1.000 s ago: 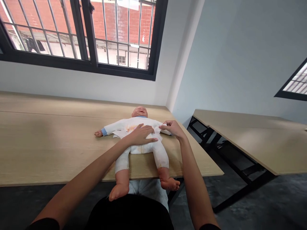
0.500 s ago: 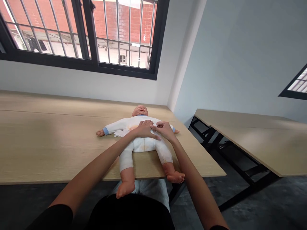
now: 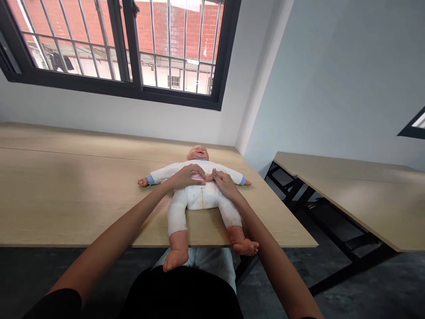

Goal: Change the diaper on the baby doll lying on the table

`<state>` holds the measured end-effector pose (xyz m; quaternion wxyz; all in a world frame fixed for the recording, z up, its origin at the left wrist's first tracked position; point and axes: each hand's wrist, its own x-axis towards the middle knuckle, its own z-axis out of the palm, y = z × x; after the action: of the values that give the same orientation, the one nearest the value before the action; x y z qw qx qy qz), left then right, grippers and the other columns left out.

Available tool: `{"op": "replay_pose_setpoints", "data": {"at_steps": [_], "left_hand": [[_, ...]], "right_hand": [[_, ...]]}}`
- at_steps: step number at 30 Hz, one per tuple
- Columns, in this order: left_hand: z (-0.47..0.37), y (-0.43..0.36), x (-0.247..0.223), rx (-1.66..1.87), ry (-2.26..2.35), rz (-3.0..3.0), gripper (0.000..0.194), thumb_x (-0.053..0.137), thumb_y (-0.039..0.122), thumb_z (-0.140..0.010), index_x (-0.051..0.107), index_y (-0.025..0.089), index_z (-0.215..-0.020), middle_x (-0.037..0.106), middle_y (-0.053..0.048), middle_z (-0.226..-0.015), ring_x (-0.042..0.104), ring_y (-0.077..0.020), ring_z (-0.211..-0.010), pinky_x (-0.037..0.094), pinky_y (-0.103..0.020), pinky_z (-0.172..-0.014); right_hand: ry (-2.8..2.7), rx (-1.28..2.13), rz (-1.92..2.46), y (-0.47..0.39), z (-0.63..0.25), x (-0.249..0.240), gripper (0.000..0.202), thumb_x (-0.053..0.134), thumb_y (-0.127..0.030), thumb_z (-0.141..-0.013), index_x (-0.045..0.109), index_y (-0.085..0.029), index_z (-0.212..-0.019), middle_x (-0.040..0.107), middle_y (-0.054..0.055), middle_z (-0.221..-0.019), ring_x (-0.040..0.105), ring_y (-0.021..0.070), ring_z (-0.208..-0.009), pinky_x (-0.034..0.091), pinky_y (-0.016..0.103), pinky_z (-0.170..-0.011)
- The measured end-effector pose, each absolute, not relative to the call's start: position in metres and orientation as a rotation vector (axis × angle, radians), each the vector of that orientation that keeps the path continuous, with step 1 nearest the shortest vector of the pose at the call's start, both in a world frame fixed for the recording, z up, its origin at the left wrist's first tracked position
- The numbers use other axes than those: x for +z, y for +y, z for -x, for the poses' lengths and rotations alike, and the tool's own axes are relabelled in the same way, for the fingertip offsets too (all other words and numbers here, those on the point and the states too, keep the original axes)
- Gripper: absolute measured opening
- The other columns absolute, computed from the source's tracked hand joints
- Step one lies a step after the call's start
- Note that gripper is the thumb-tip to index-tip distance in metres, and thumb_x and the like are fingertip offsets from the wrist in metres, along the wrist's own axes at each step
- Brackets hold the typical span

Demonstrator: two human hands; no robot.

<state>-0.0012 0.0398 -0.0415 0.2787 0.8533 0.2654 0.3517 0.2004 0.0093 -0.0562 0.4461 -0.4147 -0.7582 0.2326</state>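
A baby doll (image 3: 201, 201) in a white romper with blue cuffs lies on its back on the wooden table (image 3: 66, 199), head toward the window, bare feet hanging over the near edge. My left hand (image 3: 186, 176) rests on the doll's chest, fingers curled over the front of the romper. My right hand (image 3: 223, 183) lies beside it on the chest, fingertips pinching the cloth at the middle. The two hands touch over the garment's front seam.
A second wooden table (image 3: 348, 186) on a black frame stands to the right, with a dark-floored gap between the tables. A barred window (image 3: 133, 48) runs along the wall behind. My lap is just below the table edge.
My right hand came in from the doll's right side to the middle of the chest, drawing the open flap of the romper shut. The left hand shifted slightly up the chest.
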Motion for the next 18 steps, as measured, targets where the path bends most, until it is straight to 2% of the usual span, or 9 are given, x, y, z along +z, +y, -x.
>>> {"op": "replay_pose_setpoints", "data": {"at_steps": [8, 14, 18], "left_hand": [[0.0119, 0.0371, -0.0477, 0.916, 0.693, -2.398, 0.023, 0.07, 0.042, -0.081, 0.075, 0.021, -0.09, 0.061, -0.009, -0.115, 0.056, -0.0255, -0.114, 0.046, -0.039, -0.098], [0.0127, 0.035, -0.0467, 0.894, 0.755, -2.482, 0.026, 0.069, 0.035, -0.082, 0.071, 0.023, -0.105, 0.063, -0.006, -0.113, 0.055, -0.0241, -0.112, 0.043, -0.04, -0.101], [0.0145, 0.0313, -0.0479, 0.919, 0.822, -2.508, 0.025, 0.067, 0.034, -0.085, 0.072, 0.024, -0.106, 0.057, -0.008, -0.124, 0.053, -0.0242, -0.116, 0.042, -0.04, -0.102]], "right_hand": [[-1.75, 0.48, 1.004, 0.0091, -0.2068, -0.0518, 0.078, 0.024, -0.075, -0.094, 0.075, -0.022, -0.068, 0.072, 0.007, -0.082, 0.062, 0.0244, -0.094, 0.041, 0.038, -0.093], [-1.936, 0.412, 0.975, 0.0115, -0.2038, -0.057, 0.071, 0.031, -0.07, -0.096, 0.076, -0.023, -0.068, 0.071, 0.006, -0.084, 0.059, 0.0237, -0.092, 0.039, 0.038, -0.093], [-1.911, 0.342, 0.962, 0.0126, -0.205, -0.0575, 0.071, 0.029, -0.069, -0.097, 0.076, -0.023, -0.07, 0.068, 0.006, -0.082, 0.058, 0.0224, -0.088, 0.039, 0.038, -0.091]]}}
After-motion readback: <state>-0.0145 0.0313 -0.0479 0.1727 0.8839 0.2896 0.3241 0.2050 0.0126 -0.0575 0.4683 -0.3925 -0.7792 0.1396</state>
